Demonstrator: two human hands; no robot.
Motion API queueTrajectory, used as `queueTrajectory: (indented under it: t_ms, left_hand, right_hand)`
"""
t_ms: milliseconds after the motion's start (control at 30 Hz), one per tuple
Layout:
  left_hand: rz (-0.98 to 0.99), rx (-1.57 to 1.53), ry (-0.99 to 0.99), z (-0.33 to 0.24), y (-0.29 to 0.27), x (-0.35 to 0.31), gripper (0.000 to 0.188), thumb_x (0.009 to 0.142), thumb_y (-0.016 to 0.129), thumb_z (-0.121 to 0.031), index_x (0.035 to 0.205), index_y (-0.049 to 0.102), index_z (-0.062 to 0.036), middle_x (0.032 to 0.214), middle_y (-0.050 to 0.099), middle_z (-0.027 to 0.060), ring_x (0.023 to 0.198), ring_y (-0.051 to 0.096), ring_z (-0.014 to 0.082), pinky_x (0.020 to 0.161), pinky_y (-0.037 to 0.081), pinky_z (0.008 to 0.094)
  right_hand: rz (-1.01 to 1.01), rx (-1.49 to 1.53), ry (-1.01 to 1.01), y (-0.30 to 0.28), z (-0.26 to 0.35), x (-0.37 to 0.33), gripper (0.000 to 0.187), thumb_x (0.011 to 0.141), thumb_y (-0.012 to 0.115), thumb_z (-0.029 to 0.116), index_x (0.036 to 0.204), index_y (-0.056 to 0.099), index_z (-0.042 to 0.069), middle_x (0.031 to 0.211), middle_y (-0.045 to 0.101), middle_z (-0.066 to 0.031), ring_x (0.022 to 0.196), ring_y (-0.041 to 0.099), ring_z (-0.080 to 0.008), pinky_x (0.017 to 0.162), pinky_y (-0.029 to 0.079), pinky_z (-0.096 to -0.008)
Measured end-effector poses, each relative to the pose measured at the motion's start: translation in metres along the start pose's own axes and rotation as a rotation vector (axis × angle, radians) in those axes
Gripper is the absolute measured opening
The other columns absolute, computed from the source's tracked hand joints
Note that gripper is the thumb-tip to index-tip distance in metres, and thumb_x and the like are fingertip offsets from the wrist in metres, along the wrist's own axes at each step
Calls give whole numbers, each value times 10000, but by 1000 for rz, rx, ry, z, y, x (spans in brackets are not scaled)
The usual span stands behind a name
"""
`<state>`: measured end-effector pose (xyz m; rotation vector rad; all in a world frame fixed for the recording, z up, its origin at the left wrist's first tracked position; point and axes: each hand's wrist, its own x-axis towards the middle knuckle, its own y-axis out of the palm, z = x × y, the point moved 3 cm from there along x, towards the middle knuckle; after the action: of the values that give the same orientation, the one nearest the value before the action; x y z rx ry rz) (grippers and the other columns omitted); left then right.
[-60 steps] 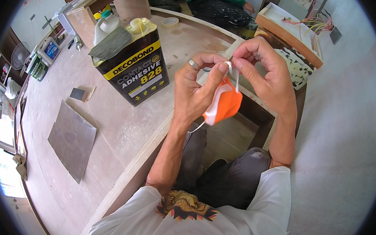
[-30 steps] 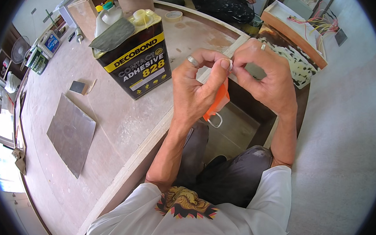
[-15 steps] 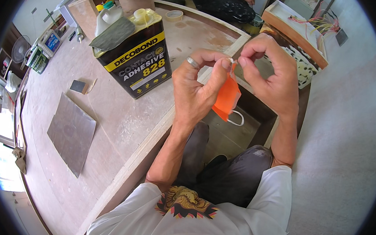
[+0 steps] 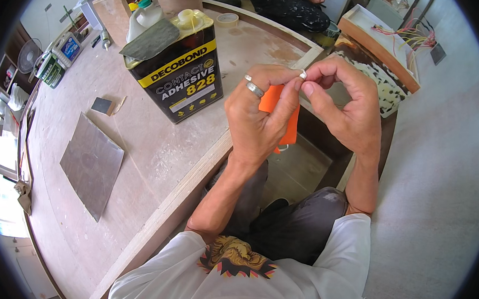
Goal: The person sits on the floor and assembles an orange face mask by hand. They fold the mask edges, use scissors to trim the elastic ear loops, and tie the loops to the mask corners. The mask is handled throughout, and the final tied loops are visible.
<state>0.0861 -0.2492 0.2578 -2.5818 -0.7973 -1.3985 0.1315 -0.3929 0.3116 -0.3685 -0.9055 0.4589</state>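
Note:
My left hand (image 4: pixel 256 120), with a ring on a finger, pinches the white ear loop (image 4: pixel 303 75) of an orange face mask (image 4: pixel 291 132). From the other side, the thumb and fingertips of my right hand (image 4: pixel 354 104) close on the same loop, where it looks bunched into a small knot. Below the pinch the mask hangs down behind my left hand, which hides much of it. Part of its other white loop (image 4: pixel 283 148) shows at the bottom. Both hands are raised above my lap, just off the table's wooden edge.
On the table (image 4: pixel 156 161) stand a black and yellow adhesive can (image 4: pixel 183 86) with a grey sheet on top, a roll of tape (image 4: pixel 227 20), a diamond-shaped grey plate (image 4: pixel 91 162) and a small dark block (image 4: pixel 103 106). Another person (image 4: pixel 281 9) sits at the far side.
The mask has swung left, partly behind my left hand, and its lower loop is now mostly hidden. My left hand has shifted slightly right; both hands still pinch the upper loop.

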Motion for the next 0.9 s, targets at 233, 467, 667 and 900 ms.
queueTrajectory:
  t_ms: [233, 467, 667, 900]
  left_hand:
    - [14, 169, 171, -2, 0, 1, 173, 810, 764, 40, 962, 733, -38, 888, 729, 79, 847, 702, 248, 924, 555, 436]
    - [15, 189, 160, 2, 0, -1, 183, 801, 780, 17, 964, 735, -51, 897, 733, 73, 865, 706, 242, 961, 545, 462]
    - [32, 278, 223, 3, 0, -2, 220, 774, 801, 2, 962, 727, -86, 921, 724, 53, 840, 701, 244, 924, 559, 440]
    - [46, 350, 288, 0, 1, -2, 232, 750, 815, -12, 950, 727, -91, 912, 716, 35, 822, 694, 235, 906, 557, 432]
  right_hand:
    - [-71, -102, -28, 1, 2, -1, 84, 878, 684, 0, 954, 650, 6, 844, 644, -16, 756, 563, -101, 719, 473, -258]
    - [-91, -144, -27, 3, 3, -1, 119, 859, 680, -19, 970, 646, 8, 845, 649, -23, 761, 589, -110, 737, 490, -259]
    - [-80, -226, -38, 1, 6, -1, 131, 847, 690, -19, 971, 661, 10, 846, 678, -40, 774, 643, -127, 730, 515, -269]
    - [-100, -381, -84, 0, 8, -5, 156, 817, 706, -46, 957, 677, 16, 843, 705, -58, 764, 690, -134, 710, 540, -268]
